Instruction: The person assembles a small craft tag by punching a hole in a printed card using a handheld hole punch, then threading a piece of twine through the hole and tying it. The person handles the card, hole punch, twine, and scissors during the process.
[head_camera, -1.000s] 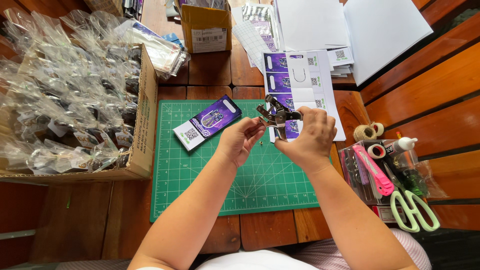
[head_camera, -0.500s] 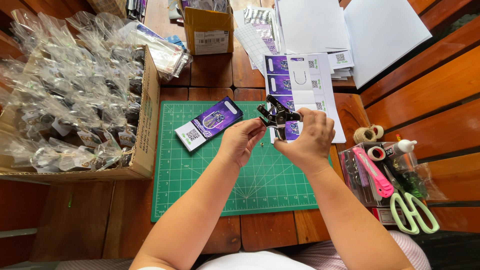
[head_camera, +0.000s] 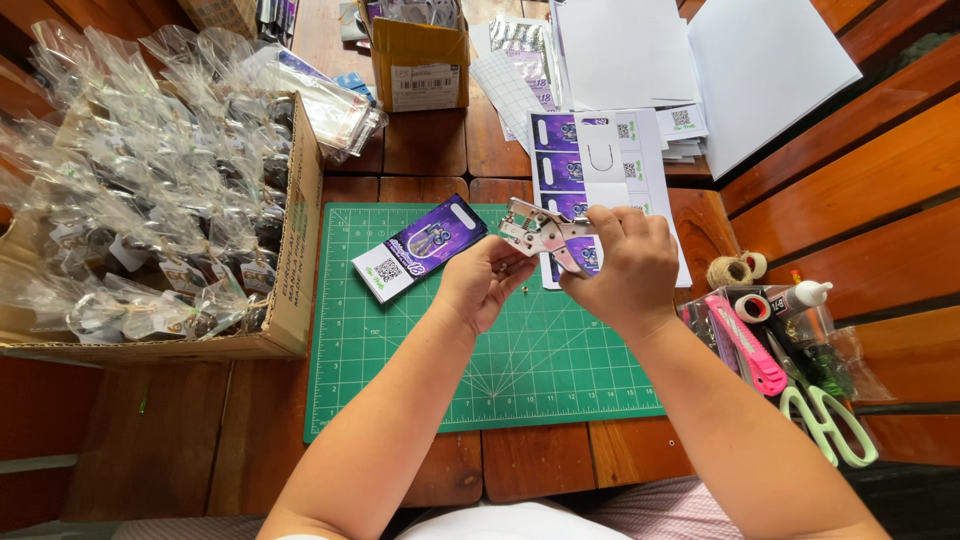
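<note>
Steel, by its shine: the hand punch pliers (head_camera: 540, 236) you hold are a rigid, fairly dense tool with smooth plated faces that could slip in a loose grip. They sit above the far edge of the green cutting mat (head_camera: 420, 370), between your two hands. Your right hand (head_camera: 625, 265) is clamped around the handle end; your left hand (head_camera: 485, 280) is curled closed just beneath the head, fingertips touching or nearly touching it. The handles are the place to hold; the head has pinch points and should stay clear of skin.

Paper goods nearby will handle differently. The purple printed card (head_camera: 420, 247) lies flat on the mat, just left of your left hand; it looks light, thin and easily creased. A sheet of purple labels (head_camera: 600, 165) lies beyond the tool, partly under it in this view.

Not determinable:
- whether anything is caught in the tool's head; your fingers cover it
- a small dark speck on the mat near your left hand; too small to identify
- the contents of the clear cellophane bags in the cardboard box (head_camera: 295, 250) at left; glare obscures them
- the pale green scissors (head_camera: 830, 425) and pink utility knife (head_camera: 745, 345) at right overlap other tools on the wooden desk (head_camera: 540, 465)
</note>
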